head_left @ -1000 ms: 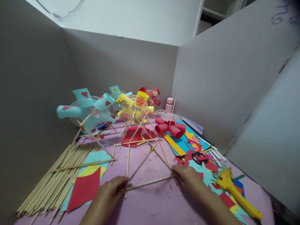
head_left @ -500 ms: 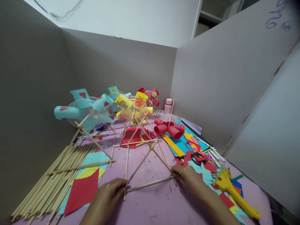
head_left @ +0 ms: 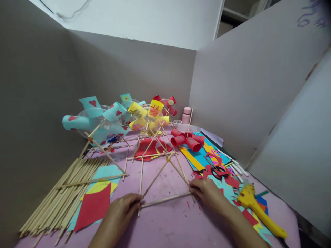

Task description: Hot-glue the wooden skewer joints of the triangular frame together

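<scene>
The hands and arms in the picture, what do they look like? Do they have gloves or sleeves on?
The left hand and right hand wear no gloves. No sleeves cover the parts of the forearms I can clearly see. I see no watch, bracelet or ring either.

Sticks (head_left: 58,199) lie left of the stick frame (head_left: 165,200), a glue gun (head_left: 261,213) right, pinwheels (head_left: 155,109) behind.

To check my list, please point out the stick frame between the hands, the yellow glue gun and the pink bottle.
Stick frame (head_left: 166,200), head view: middle of its bottom stick.
Glue gun (head_left: 260,213), head view: its handle.
Bottle (head_left: 186,119), head view: its body.
</scene>
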### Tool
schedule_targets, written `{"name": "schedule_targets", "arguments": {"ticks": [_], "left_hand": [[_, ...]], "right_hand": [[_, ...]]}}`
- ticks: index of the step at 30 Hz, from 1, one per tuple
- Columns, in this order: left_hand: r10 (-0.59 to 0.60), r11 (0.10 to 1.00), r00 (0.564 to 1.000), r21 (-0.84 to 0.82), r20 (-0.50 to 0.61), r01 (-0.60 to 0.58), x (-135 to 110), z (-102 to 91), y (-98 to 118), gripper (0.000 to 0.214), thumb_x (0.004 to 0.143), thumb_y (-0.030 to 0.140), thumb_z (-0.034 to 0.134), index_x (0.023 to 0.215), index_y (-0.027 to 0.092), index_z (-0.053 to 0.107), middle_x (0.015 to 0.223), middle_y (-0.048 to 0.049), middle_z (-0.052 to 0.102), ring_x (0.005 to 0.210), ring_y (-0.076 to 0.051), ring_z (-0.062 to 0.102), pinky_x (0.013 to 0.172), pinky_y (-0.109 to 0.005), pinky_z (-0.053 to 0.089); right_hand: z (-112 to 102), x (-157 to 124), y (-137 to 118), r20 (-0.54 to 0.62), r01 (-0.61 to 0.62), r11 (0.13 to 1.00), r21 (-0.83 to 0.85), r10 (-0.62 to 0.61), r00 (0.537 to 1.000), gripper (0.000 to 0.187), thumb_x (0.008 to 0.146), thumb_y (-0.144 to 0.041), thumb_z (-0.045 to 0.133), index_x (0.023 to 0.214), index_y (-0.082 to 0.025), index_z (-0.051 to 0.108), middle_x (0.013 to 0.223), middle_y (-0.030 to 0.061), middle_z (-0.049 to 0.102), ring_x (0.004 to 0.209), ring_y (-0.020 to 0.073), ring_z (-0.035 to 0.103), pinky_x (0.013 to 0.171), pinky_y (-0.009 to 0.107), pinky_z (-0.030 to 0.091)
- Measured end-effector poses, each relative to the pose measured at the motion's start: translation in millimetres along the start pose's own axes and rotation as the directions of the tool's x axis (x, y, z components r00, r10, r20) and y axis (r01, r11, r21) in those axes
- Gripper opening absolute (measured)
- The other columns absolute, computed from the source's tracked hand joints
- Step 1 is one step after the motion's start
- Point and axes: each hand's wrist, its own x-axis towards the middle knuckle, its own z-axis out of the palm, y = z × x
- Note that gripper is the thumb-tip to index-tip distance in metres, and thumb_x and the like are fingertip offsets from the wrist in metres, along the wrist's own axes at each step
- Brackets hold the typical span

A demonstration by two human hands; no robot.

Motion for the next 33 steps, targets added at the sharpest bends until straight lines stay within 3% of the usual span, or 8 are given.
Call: {"name": "schedule_targets", "arguments": {"ticks": [10,15,24,33], "left_hand": [[0.011,1.0,1.0,-0.024,-0.01,-0.011,0.6,1.5,-2.7,0.028,0.081,0.028,0.044,0.088,0.021,0.07,0.088,-0.0031,0.075,0.082,-0.02,0.067,0.071,-0.026,0.048],[0.006,1.0,1.0,-0.025,-0.023,-0.007,-1.0,3.5,-3.2,0.026,0.081,0.027,0.045,0.084,0.022,0.07,0.085,-0.0018,0.075,0.078,-0.018,0.067,0.069,-0.023,0.046],[0.007,1.0,1.0,-0.023,0.0,-0.007,-10.3,-3.8,10.7,0.025,0.079,0.021,0.046,0.086,0.02,0.07,0.082,-0.0025,0.073,0.076,-0.017,0.065,0.067,-0.023,0.043],[-0.003,1.0,1.0,0.002,-0.003,0.003,-9.8,-6.5,14.6,0.024,0.076,0.016,0.046,0.081,0.02,0.069,0.082,-0.0026,0.073,0.077,-0.018,0.064,0.067,-0.023,0.042]], "right_hand": [[-0.8,-0.8,0.6,-0.002,-0.019,0.998,-0.057,0.019,1.0,0.018,0.082,-0.02,0.051,0.08,-0.021,0.069,0.072,0.0031,0.071,0.067,0.0164,0.063,0.057,0.023,0.033],[-2.9,-1.9,-1.8,-0.033,0.004,0.999,-0.054,-0.005,0.999,0.016,0.082,-0.018,0.052,0.077,-0.02,0.067,0.08,0.0034,0.069,0.081,0.017,0.06,0.066,0.023,0.037],[7.6,-3.9,5.8,-0.029,0.02,0.998,-0.057,-0.022,0.999,0.021,0.084,-0.02,0.045,0.075,-0.02,0.065,0.075,0.0053,0.066,0.074,0.0191,0.06,0.063,0.026,0.037],[5.0,-5.2,6.0,0.009,0.029,0.999,0.027,-0.029,1.0,0.014,0.08,-0.017,0.052,0.077,-0.019,0.065,0.078,0.0045,0.068,0.076,0.0192,0.06,0.066,0.026,0.039]]}}
